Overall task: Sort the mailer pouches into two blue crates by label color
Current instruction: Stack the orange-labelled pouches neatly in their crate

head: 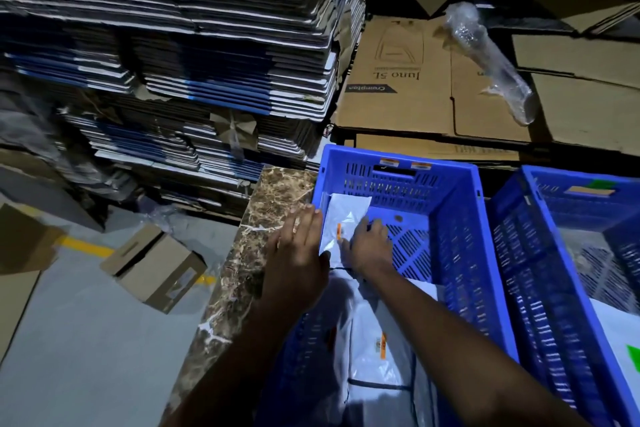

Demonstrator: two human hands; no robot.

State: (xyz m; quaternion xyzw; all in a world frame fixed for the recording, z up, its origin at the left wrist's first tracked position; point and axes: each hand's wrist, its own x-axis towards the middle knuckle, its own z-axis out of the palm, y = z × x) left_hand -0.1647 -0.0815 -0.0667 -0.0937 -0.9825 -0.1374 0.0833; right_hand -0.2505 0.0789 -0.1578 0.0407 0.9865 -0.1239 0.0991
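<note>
Furthest left of the blue slotted plastic crate with orange stickers on its far rim (460,218), a small brown cardboard box (154,265) lies tilted on the grey floor, near a yellow floor line (86,247). Behind it, a tall stack of flattened cardboard sheets with white and blue edges (180,55) rises above that crate's far left corner. A brown marbled stone slab (256,246) runs along the crate's left wall, touching it.

The left hand (298,253) lies over the crate's left rim with its fingers straight and together, flat against the left edge of a small white plastic mailer pouch with an orange label (341,218); it curls round nothing. That pouch leans against the crate's inner left wall, near the far corner. The right hand (369,243) is inside the crate just right of the pouch, its fingers bent down onto the pouch's lower right part, near the orange label; whether they pinch it or only press it I cannot tell. Nearer the camera in the same crate lies a larger white mailer pouch with an orange label (374,354), under the right forearm.

Behind the crate lie flattened brown cartons printed "Juno 5L" (401,94), with a clear bubble-wrap roll (491,59) on them. Just right of the crate stands a second blue slotted crate with a green sticker on its far rim (543,274), holding a white pouch with a green label (623,350).
</note>
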